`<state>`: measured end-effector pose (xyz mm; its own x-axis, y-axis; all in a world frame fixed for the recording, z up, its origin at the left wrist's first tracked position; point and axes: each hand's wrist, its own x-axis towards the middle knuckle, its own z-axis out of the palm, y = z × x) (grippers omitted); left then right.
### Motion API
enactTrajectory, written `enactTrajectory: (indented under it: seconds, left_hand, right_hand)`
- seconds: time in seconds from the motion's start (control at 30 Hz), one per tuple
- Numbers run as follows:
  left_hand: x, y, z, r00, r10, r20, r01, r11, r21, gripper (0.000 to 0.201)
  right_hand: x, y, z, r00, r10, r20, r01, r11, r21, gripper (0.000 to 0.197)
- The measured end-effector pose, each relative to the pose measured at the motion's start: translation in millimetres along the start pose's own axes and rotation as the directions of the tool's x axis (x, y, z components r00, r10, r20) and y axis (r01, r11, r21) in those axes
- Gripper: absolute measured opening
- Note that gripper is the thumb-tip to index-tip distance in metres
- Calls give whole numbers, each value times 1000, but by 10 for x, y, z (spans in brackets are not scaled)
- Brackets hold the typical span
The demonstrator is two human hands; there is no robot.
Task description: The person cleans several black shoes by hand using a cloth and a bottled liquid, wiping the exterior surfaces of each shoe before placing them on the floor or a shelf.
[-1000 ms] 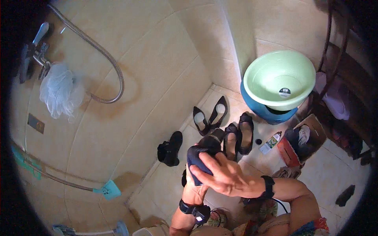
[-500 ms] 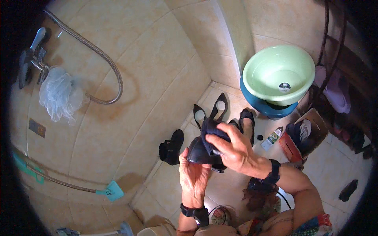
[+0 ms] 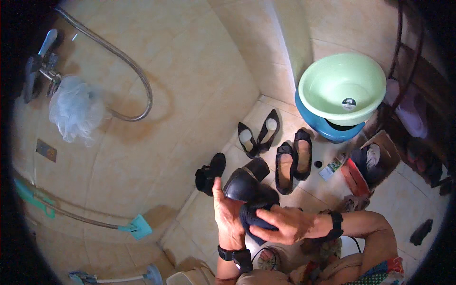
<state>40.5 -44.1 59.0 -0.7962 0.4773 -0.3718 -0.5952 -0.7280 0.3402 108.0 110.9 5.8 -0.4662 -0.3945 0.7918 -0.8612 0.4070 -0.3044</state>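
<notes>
Shoe in hand: one shiny black shoe (image 3: 248, 186), held up over the tiled floor (image 3: 209, 216), toe pointing left.
Left hand (image 3: 227, 216): under the shoe, palm up, fingers wrapped round its side, thumb up by the toe.
Cloth: one dark blue cloth (image 3: 255, 216), pressed on the near end of the shoe.
Right hand (image 3: 280, 223): on top of the cloth, fingers bent and shut on it.
Wrist bands: two, both black, one on each wrist.
Shoes on floor: two pointed black flats (image 3: 259, 133) with toes touching; two round black flats (image 3: 293, 159) side by side; one more black pair (image 3: 210, 173) just left of the held shoe, bunched close.
Small bottle: one (image 3: 331, 167), lying beside the round flats.
Box: one brown box (image 3: 375, 161) with dark things inside, right of the bottle.
Basins: two, a green basin (image 3: 342, 88) sitting on a blue basin (image 3: 323, 126), in the corner.
Wall: one tap (image 3: 40, 64), one metal hose (image 3: 118, 61), one white net sponge (image 3: 76, 111) hanging under the tap.
</notes>
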Motion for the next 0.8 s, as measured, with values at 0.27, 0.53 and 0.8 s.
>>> enactTrajectory:
  seconds: [0.27, 0.53, 0.8]
  left_hand:
    - [-62, -113, -399, 979, 204, -9, -123, 623, 772, 38]
    - [-198, -204, -251, 972, 234, -38, -68, 430, 900, 26]
    - [-284, -202, -408, 987, -9, 159, -146, 346, 927, 26]
  right_hand:
    - [113, 67, -428, 969, 151, -196, -165, 985, -58, 49]
    - [166, 288, -681, 921, 335, -198, -339, 941, 10, 56]
    - [127, 569, -355, 960, 274, 65, -278, 958, 65, 35]
